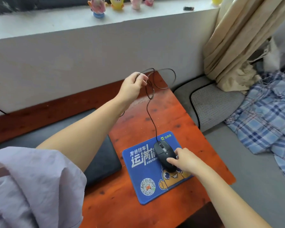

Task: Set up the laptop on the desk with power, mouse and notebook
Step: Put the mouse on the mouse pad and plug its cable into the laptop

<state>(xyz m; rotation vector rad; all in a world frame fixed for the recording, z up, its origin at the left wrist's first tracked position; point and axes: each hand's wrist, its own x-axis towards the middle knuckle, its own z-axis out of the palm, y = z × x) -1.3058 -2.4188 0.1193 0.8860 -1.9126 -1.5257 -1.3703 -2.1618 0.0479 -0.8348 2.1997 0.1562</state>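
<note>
A black wired mouse (164,154) sits on a blue printed mouse pad (143,175) on the red-brown wooden desk (179,112). My right hand (185,159) rests on the mouse's rear right side, fingers gripping it. My left hand (132,86) is raised above the desk's far end, pinching loops of the mouse's black cable (152,119), which hangs down to the mouse. A closed dark laptop (102,160) lies on the desk left of the pad, largely hidden under my left forearm.
A white wall and windowsill (56,25) with small toy figures stand behind the desk. To the right are a grey cushion (214,102), a plaid cloth (266,116) and a beige curtain (237,38).
</note>
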